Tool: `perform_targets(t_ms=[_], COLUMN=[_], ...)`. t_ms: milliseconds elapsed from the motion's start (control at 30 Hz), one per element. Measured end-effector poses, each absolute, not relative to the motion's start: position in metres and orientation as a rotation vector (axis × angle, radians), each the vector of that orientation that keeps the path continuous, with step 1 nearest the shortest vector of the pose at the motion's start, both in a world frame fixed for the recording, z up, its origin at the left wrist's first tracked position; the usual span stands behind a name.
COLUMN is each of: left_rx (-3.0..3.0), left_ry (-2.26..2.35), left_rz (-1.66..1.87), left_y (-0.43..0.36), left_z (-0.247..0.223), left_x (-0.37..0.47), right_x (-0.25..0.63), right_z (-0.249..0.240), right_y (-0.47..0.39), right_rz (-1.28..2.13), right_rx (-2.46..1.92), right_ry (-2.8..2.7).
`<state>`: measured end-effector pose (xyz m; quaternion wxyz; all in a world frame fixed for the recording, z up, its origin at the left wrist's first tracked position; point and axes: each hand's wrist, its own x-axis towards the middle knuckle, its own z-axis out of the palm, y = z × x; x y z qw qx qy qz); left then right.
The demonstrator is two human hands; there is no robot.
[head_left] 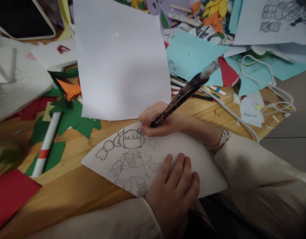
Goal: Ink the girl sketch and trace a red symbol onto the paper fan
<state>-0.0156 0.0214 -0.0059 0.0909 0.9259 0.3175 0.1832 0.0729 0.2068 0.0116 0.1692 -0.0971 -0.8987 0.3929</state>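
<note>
A sheet of drawing paper lies slanted at the table's front edge. On it is a line drawing of a girl with bangs and a braid; the head and braid are in dark lines, the body in fainter ones. My right hand is closed around a dark pen with a clear top end. The pen leans up to the right, and its tip is hidden behind my fingers near the girl's hair bow. My left hand rests flat on the paper beside the drawn skirt, fingers spread and holding nothing.
A blank white sheet lies just beyond the drawing. Green paper scraps, a white marker and red paper are at left. Light blue paper, several pens and a white cable spread at right. A dark-screened tablet stands back left.
</note>
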Motion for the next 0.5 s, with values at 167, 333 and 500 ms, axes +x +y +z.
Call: perform_targets(t_ms=[167,333,500], left_rx=[2.714,2.704,2.737], left_ry=[0.955,0.936,0.963], left_rz=[0.542,0.512,0.56], left_y=[0.0207,0.0214,0.0202], left_z=[-0.0044,-0.0021,-0.0064], left_x=[-0.0148,-0.0159,-0.0138], right_x=[0.0726,0.0726,0.0731], right_z=[0.0117,0.0112,0.0104], right_y=[0.2069,0.2072,0.2068], right_rz=[1.143,1.152,1.126], right_rx=[-0.313,-0.283,-0.295], right_ry=[-2.549,-2.493,-2.51])
